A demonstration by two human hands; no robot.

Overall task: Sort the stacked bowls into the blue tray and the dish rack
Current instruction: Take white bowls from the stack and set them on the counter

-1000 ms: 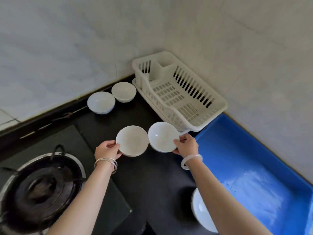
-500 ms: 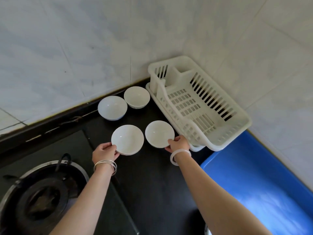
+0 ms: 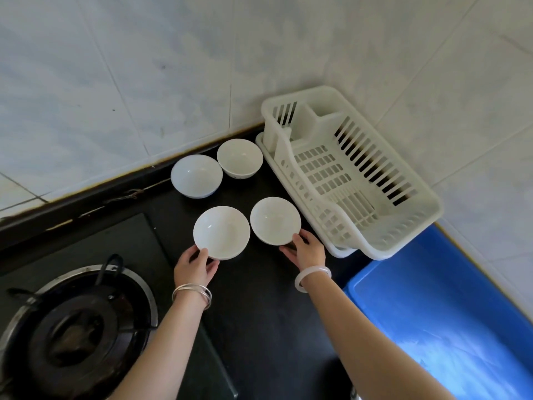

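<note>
My left hand [image 3: 194, 265] grips the near rim of a white bowl [image 3: 221, 231] on the black counter. My right hand [image 3: 305, 251] holds the near rim of a second white bowl [image 3: 275, 220] just right of the first. Two more white bowls stand apart near the wall: one on the left [image 3: 196, 176] and one on the right [image 3: 240, 157]. The white plastic dish rack [image 3: 415, 223] stands empty in the corner, right of the bowls. The blue tray [image 3: 450, 321] lies at the lower right; the part in view holds nothing.
A gas burner with a black pan support [image 3: 72, 333] sits on a glass hob [image 3: 138, 243] at the lower left. White tiled walls [image 3: 144, 67] close off the back and right. A sliver of something white [image 3: 354, 395] shows at the bottom edge.
Both hands have carried their bowls away from me, toward the wall, and lowered them toward the counter, side by side. The camera has tilted up, so less of the blue tray shows.
</note>
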